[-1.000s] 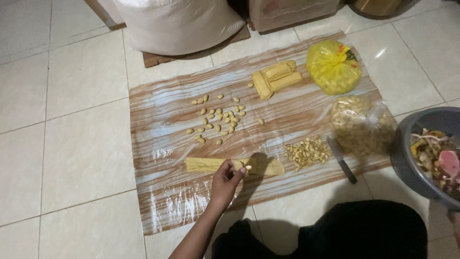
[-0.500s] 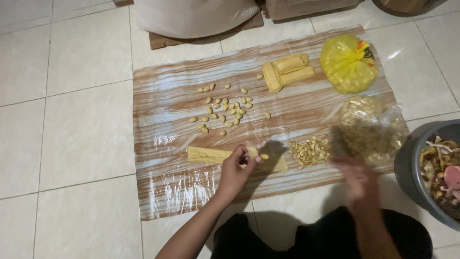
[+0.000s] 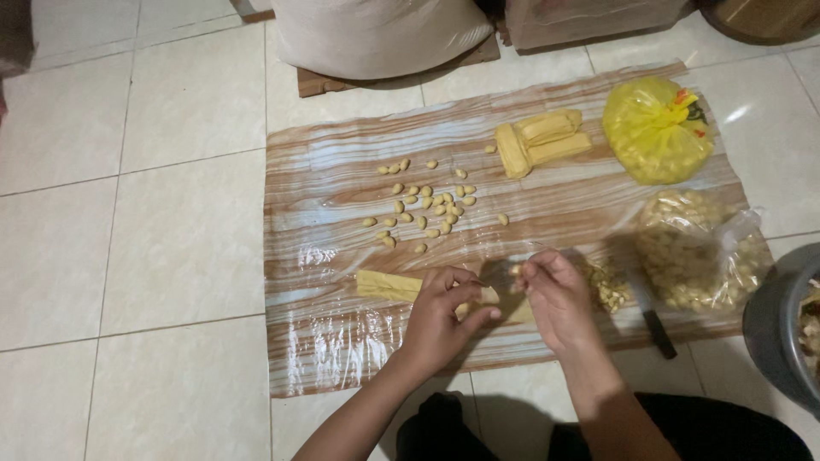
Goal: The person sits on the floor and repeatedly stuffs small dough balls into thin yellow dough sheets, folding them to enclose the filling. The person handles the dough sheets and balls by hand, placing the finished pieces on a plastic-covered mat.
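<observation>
A wood-patterned plastic sheet [image 3: 325,256] is spread over the pale floor tiles [image 3: 154,256], and a white sack [image 3: 376,30] is seen beyond its far edge. Towards the middle of the sheet, a scatter of small yellow pieces [image 3: 423,205] is laid out, well apart from the hands. Nearer the person, a flat yellow strip [image 3: 389,284] is lying on the sheet, and its right end is covered by the left hand [image 3: 440,320], which is curled with thumb and fingers closed around a small yellow piece [image 3: 487,295]. Just beside it, the right hand [image 3: 555,299] is held with its fingertips pinched together on a tiny bit; what that bit is cannot be told. Further back, a stack of yellow sheets [image 3: 538,141] is placed, and a tied yellow plastic bag [image 3: 653,128] is set to its right. A heap of small yellow bits [image 3: 608,286] is found right of the hands, with a dark-handled knife [image 3: 653,320] beside it, then a clear bag of yellow pieces [image 3: 696,252], and a grey basin [image 3: 773,329] at the edge.
</observation>
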